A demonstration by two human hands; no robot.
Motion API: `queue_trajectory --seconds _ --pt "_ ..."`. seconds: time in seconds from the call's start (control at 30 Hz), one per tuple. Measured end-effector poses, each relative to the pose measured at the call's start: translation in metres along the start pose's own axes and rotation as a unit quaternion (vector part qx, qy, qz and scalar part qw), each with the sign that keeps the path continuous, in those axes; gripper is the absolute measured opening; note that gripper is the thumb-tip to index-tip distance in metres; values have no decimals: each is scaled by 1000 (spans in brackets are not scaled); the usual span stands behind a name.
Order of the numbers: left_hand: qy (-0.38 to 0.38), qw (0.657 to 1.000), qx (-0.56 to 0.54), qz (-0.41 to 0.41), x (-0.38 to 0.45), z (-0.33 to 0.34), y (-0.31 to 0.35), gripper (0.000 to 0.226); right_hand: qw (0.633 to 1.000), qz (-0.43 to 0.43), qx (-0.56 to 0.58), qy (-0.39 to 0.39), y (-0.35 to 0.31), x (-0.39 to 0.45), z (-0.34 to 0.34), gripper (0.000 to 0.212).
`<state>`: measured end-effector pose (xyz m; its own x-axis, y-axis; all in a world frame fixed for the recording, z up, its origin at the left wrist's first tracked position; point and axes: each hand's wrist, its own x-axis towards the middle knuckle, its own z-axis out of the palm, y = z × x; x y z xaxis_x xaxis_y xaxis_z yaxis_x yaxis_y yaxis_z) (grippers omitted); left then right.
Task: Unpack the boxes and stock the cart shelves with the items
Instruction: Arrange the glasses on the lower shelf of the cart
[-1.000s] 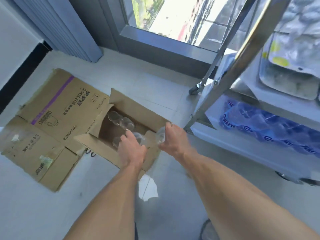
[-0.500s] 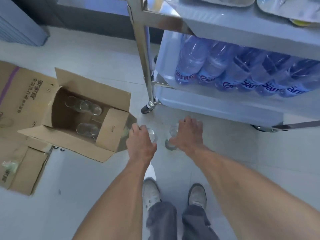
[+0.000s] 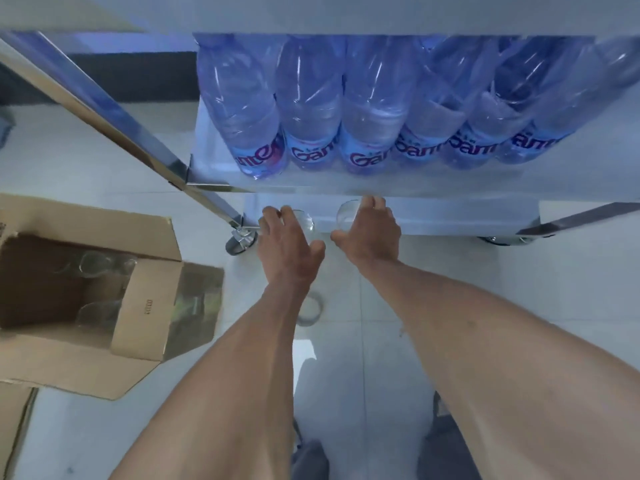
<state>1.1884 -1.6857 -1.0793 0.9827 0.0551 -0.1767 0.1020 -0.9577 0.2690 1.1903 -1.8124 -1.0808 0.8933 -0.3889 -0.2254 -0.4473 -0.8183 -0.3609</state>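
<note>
My left hand (image 3: pixel 289 242) grips a clear drinking glass (image 3: pixel 304 220) from above. A second clear glass (image 3: pixel 347 212) is held in my right hand (image 3: pixel 372 233). Both hands reach forward side by side at the front edge of the cart's bottom shelf (image 3: pixel 450 216), below the middle shelf. An open cardboard box (image 3: pixel 138 306) lies on the floor to the left, with several more clear glasses (image 3: pixel 93 266) inside it.
The middle cart shelf (image 3: pixel 381 188) carries a row of blue water bottles (image 3: pixel 311 133). A slanted metal cart post (image 3: pixel 114 123) runs down to a caster wheel (image 3: pixel 239 242). Flattened cardboard (image 3: pixel 14 424) lies at far left. My shoes show at the bottom.
Both hands lifted a glass each out of the box and carried them right and forward to the cart's bottom shelf. The view swung from the box toward the cart.
</note>
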Motion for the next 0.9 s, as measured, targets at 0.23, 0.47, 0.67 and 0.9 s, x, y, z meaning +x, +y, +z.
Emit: queue_trajectory --seconds 0.23,0.47,0.67,0.9 --pt "44 998 -35 9 29 23 13 66 996 -18 55 63 11 22 19 65" --pt "82 995 -26 52 51 38 6 68 982 -46 152 107 11 40 32 63" --pt "118 988 -73 75 75 39 -2 70 976 -81 162 117 -3 60 50 49" --pt "142 979 -126 70 95 40 -27 58 961 -225 54 152 -14 89 67 47"
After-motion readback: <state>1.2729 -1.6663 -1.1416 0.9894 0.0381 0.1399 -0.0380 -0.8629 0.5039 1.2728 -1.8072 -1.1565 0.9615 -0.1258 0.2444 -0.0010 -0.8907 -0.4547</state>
